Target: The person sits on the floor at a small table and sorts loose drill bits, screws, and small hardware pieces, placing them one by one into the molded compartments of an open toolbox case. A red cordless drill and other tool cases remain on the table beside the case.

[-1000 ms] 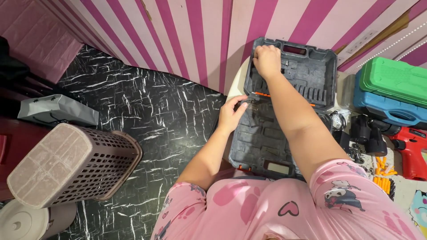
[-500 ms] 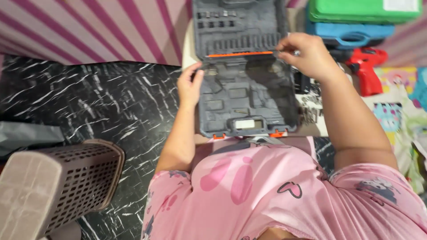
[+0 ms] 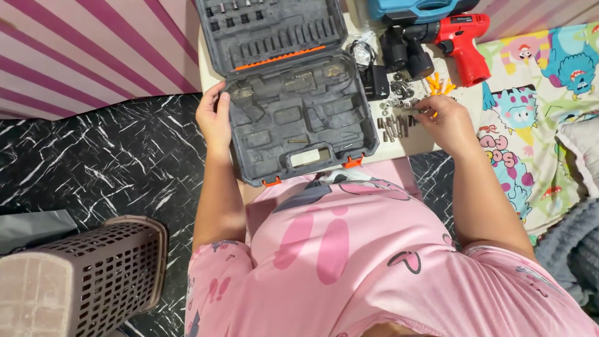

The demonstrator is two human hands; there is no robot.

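Your left hand [image 3: 214,120] grips the open grey tool case [image 3: 293,118] at its nine o'clock edge. Your right hand [image 3: 444,122] pinches among loose metal bits [image 3: 394,125] at the case's three o'clock.

Metal bits [image 3: 394,125] right of tool case [image 3: 293,112]

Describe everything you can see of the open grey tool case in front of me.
The grey tool case is a moulded plastic case lying open and flat on a pale surface, lid away from the person. The near half has empty shaped recesses, a carry handle at its front edge and two orange latches. An orange strip runs along the hinge line. The lid holds rows of small bits and sockets in slots. The left hand grips its left edge; the right hand is apart from it, over loose metal bits.
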